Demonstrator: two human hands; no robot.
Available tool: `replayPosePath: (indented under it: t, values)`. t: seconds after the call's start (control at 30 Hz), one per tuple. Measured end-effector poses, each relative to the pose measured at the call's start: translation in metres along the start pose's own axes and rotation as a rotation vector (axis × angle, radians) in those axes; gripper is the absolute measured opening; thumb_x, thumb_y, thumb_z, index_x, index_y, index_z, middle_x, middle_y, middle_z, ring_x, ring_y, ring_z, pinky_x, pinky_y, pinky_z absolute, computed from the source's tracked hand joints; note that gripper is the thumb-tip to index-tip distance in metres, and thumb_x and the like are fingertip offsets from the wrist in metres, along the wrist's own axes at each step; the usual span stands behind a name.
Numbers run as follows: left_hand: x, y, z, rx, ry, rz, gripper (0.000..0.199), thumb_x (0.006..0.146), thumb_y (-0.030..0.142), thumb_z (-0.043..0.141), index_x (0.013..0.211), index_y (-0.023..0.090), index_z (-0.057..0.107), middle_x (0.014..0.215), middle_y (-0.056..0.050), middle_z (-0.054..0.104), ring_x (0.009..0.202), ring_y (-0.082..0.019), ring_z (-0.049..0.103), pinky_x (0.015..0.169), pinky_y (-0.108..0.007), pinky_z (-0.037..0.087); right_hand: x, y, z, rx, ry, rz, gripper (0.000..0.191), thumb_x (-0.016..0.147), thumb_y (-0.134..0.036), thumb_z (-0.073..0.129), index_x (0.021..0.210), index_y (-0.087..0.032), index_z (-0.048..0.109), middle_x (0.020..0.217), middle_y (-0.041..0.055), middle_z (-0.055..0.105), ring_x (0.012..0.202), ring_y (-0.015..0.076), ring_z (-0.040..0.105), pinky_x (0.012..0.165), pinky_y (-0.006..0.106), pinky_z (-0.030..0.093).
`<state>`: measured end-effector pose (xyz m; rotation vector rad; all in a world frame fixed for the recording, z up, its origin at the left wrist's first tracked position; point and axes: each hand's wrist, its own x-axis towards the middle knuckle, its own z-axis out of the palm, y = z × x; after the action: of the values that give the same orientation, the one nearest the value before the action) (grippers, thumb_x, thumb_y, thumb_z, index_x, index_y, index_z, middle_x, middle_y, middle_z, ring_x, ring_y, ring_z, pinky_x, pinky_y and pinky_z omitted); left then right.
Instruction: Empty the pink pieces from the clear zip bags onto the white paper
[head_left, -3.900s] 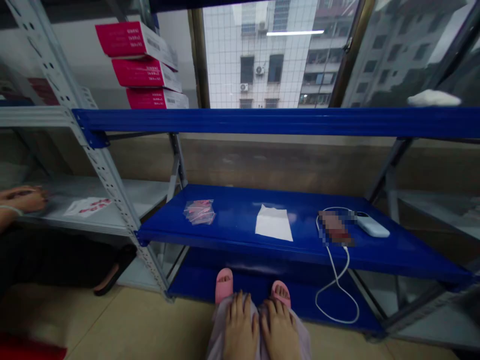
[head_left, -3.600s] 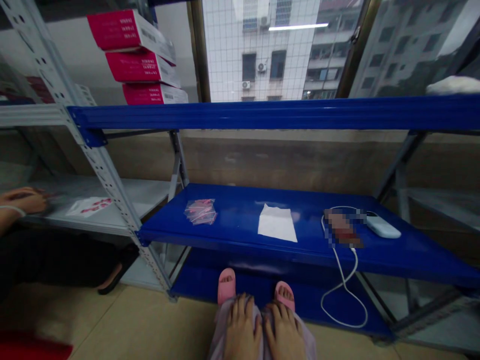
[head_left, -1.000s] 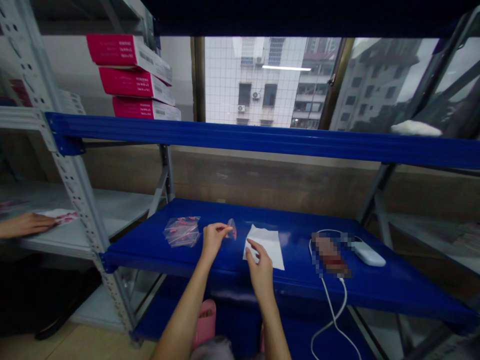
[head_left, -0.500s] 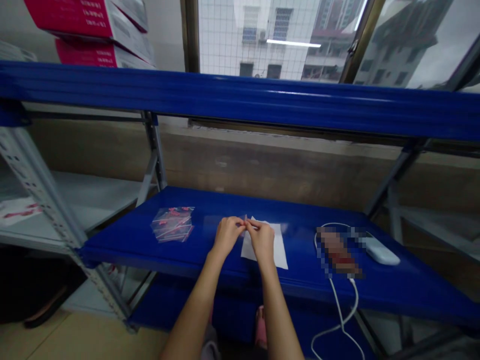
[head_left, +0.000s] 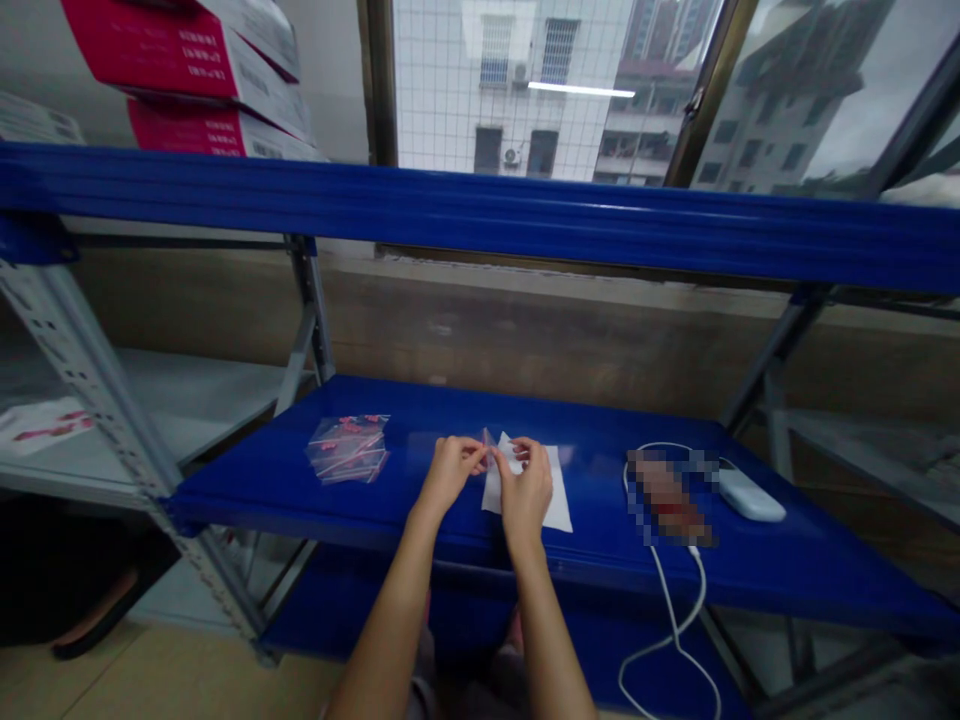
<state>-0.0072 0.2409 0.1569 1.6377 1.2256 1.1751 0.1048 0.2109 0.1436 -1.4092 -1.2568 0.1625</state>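
Observation:
My left hand [head_left: 448, 472] pinches a small clear plastic bag [head_left: 488, 442] between thumb and fingertips, and the bag stands up above the shelf. Close to its right side is my right hand [head_left: 526, 492], open, with the thumb at the bag's edge and the fingers spread away from it. Whether that thumb touches the bag I cannot tell. Under my right hand lies a white sheet of paper [head_left: 559, 502], partly covered by it. To the left, a pile of clear zip bags [head_left: 349, 450] with small pinkish-red pieces rests on the blue shelf [head_left: 420, 405].
On the right lie a blurred-out object [head_left: 670, 497], a white power bank [head_left: 752, 495] and a white cable [head_left: 670, 642] hanging over the front edge. A blue beam [head_left: 480, 210] crosses above the shelf. Red-and-white boxes [head_left: 184, 70] are stacked at upper left.
My right hand's fingers have opened and spread away from the bag, where both hands pinched together before. The left hand keeps its pinch. The view has shifted slightly.

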Motion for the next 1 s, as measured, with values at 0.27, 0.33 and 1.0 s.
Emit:
replayPosePath:
  t: [0.27,0.33,1.0]
  values:
    - [-0.010,-0.015,0.002,0.178,0.100,0.187,0.020,0.078,0.012,0.049,0.072,0.014,0.068,0.070,-0.005,0.068,0.059,-0.013,0.062,0.058,-0.021,0.050,-0.003,-0.006,0.005,-0.339,-0.261,-0.199,0.025,0.088,-0.037,0.040,0.079,-0.019,0.054,0.078,0.0036,0.061,0.077,0.0196,0.052,0.065,0.028,0.029]
    - [-0.014,-0.016,0.002,0.194,0.093,0.223,0.023,0.079,0.010,0.045,0.074,0.014,0.067,0.071,-0.004,0.067,0.057,-0.012,0.060,0.058,-0.020,0.049,-0.002,-0.006,0.003,-0.374,-0.276,-0.234,0.023,0.088,-0.037,0.041,0.083,-0.019,0.055,0.080,0.0034,0.061,0.078,0.0195,0.051,0.065,0.028,0.028]
    - [-0.021,-0.022,0.013,0.560,0.191,0.264,0.020,0.078,0.014,0.048,0.065,0.013,0.063,0.064,-0.006,0.063,0.057,-0.012,0.055,0.060,-0.021,0.040,-0.006,0.014,-0.006,-0.146,-0.264,-0.269,0.022,0.077,-0.019,0.042,0.055,-0.020,0.039,0.057,-0.0017,0.045,0.058,0.0127,0.044,0.059,0.025,0.032]
